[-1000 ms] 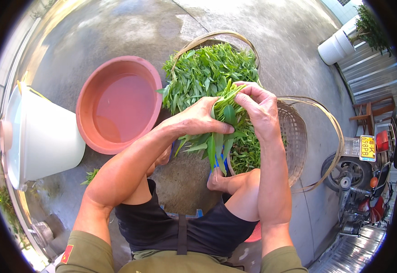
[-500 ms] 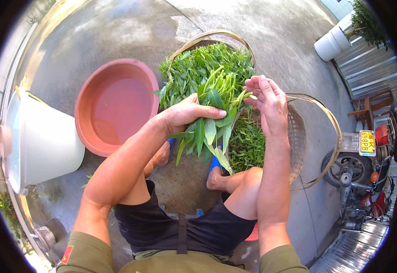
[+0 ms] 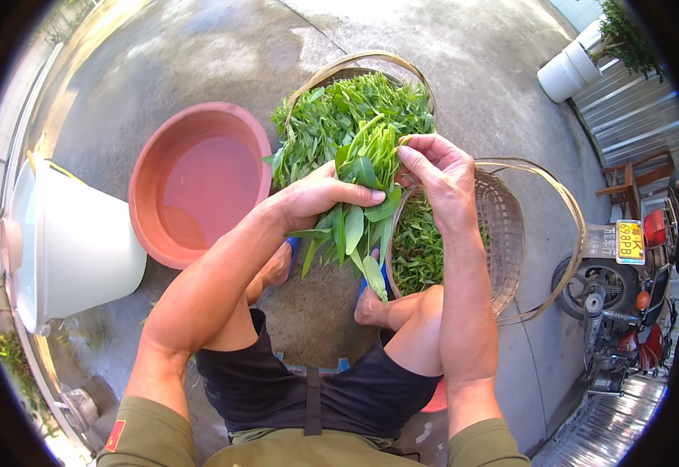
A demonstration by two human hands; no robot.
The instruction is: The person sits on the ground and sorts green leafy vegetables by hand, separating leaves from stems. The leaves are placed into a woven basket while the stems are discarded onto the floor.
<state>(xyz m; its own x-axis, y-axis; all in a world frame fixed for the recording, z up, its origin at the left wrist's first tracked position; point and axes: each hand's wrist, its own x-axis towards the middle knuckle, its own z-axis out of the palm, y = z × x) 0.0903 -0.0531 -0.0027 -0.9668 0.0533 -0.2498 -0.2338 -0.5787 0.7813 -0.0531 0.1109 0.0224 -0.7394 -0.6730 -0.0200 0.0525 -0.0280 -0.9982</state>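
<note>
My left hand [image 3: 320, 196] is closed around a bunch of leafy greens [image 3: 355, 226] that looks like water spinach, thumb across the front. Its pale stems point up and away, while the long leaves droop toward my feet. At the bunch's right side, my right hand [image 3: 444, 173] has thumb and forefinger pinched together on a stem tip; its other fingers are curled and partly hidden. Just beyond the bunch, a woven basket [image 3: 378, 54] is heaped with greens [image 3: 331, 113]. Beneath my right forearm, a second woven basket [image 3: 507, 241] holds smaller loose greens [image 3: 417, 253].
On the left, a reddish plastic basin [image 3: 143, 194] holds some water, beside a large white bucket [image 3: 94, 241] with a lid. A motorcycle [image 3: 612, 288], a wooden stool [image 3: 627, 185] and a white planter [image 3: 569, 71] line the right. The ground is concrete.
My right hand has moved left and slightly down to the stems, its spread fingers closing into a pinch. My left hand and the bunch have barely shifted.
</note>
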